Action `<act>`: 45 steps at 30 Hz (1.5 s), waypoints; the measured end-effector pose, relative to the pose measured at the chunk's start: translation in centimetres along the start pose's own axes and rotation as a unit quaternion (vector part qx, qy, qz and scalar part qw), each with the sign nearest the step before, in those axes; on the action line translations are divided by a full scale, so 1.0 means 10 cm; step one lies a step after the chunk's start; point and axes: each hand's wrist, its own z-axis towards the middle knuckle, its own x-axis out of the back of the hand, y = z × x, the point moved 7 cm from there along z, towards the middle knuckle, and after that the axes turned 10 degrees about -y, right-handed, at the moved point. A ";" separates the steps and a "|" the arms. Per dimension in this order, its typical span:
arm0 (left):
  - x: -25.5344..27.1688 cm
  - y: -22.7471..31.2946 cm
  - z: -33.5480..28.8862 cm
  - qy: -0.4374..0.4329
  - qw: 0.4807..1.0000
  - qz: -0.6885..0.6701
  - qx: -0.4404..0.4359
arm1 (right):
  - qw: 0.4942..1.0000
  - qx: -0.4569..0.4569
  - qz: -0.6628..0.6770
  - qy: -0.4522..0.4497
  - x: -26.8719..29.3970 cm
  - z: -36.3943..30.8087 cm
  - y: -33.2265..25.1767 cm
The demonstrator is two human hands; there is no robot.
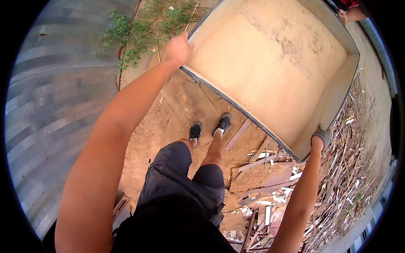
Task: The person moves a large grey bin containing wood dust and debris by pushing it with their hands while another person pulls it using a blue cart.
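Note:
A large shallow open box (257, 71) with a beige inside, raised walls and a dark outer edge is held up in front of me. Dark grit speckles part of its bottom. My left hand (179, 49), bare, is closed around the rim at the near left corner. At the near right corner, my right hand (322, 137), in a grey glove, grips the side wall; some of its fingers are hidden. A metal latch (195, 79) shows on the near edge. Another person's hand (343, 17) is at the far right corner.
Corrugated metal sheeting (63, 105) curves along my left, with green weeds (126, 40) beside it. A heap of broken wood strips (341, 168) covers the ground at the right. Loose boards (270, 189) lie near my shoes (222, 123) on bare dirt.

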 end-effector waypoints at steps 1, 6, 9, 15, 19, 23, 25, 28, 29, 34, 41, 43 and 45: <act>0.00 -0.08 -0.08 -0.001 1.000 0.012 -0.003 | 0.999 -0.042 0.001 -0.004 -0.04 -0.13 0.08; 0.01 -0.56 -0.65 -0.001 1.000 0.005 0.014 | 1.000 -0.015 -0.016 -0.017 -0.05 -0.95 0.18; -0.10 -0.74 -1.12 -0.006 1.000 0.013 0.028 | 0.998 -0.050 -0.028 -0.004 -0.06 -1.38 0.50; -0.40 -1.73 -2.00 -0.007 0.998 -0.024 0.053 | 0.999 -0.030 0.017 -0.028 -0.13 -2.41 0.44; -0.42 -1.98 -2.67 -0.010 0.998 -0.012 0.069 | 0.999 0.002 0.019 -0.048 -0.21 -2.72 0.80; -0.38 -1.97 -3.21 -0.009 0.996 -0.060 0.060 | 0.997 0.060 -0.055 -0.010 -0.30 -2.76 1.45; -0.43 -2.03 -3.36 -0.001 0.997 -0.058 0.059 | 0.998 0.031 -0.031 -0.051 -0.41 -2.87 1.63; -0.47 -2.11 -3.55 0.008 0.998 -0.047 0.040 | 0.996 -0.020 -0.062 -0.060 -0.43 -3.22 1.67; -0.50 -2.20 -3.70 0.008 0.998 -0.046 0.037 | 0.994 -0.037 -0.087 -0.055 -0.41 -3.42 1.72; -0.68 -2.52 -4.14 0.029 0.996 -0.064 0.046 | 0.998 -0.003 -0.054 -0.036 -0.55 -3.87 2.06; -0.85 -3.04 -5.12 0.011 0.998 -0.054 0.044 | 0.999 0.033 -0.006 -0.034 -0.82 -4.62 2.79; -0.88 -3.28 -5.44 0.004 0.998 -0.037 0.046 | 0.997 0.020 -0.033 -0.061 -0.91 -4.97 2.81; -0.92 -3.41 -5.75 0.005 0.999 -0.033 0.043 | 0.995 0.055 -0.061 -0.061 -0.96 -5.31 2.96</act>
